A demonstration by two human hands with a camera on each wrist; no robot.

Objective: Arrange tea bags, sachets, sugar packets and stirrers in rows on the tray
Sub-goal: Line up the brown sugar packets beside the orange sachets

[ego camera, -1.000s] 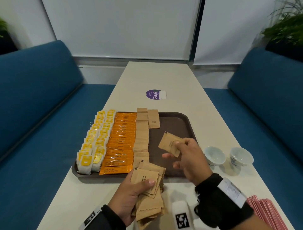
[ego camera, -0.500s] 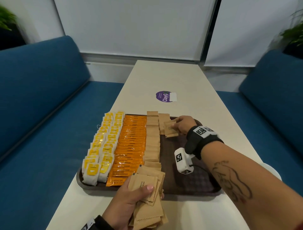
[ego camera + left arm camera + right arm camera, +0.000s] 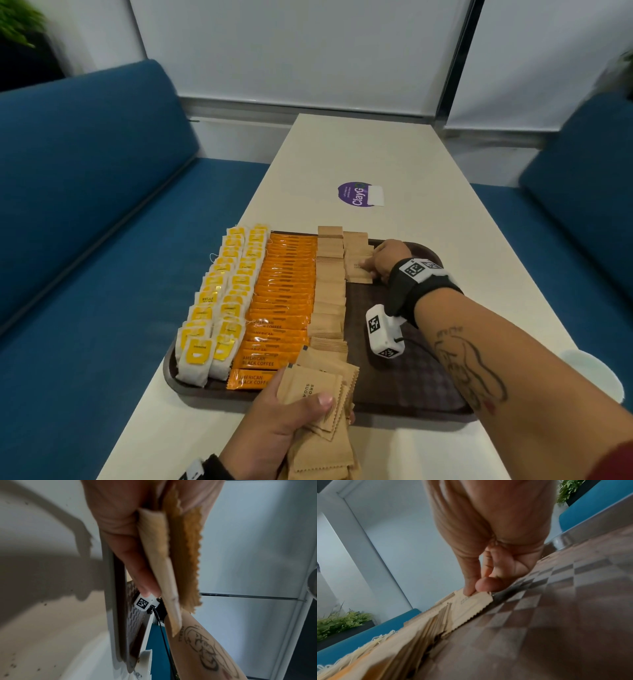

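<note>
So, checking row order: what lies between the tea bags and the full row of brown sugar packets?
Head view: a row of orange coffee sachets on the tray.

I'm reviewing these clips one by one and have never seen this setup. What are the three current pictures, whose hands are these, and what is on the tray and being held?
No machine here: a person works with bare hands, wearing three cameras. One picture comes from the head, looking down at the table; the other two come from the wrists, looking along each hand.

On the brown tray lie two rows of tea bags, a row of orange coffee sachets, a full row of brown sugar packets and a second one just begun at the far end.

The left hand holds a stack of spare sugar packets. The right hand reaches to the far end, its fingers pinching one packet onto the new row.
</note>
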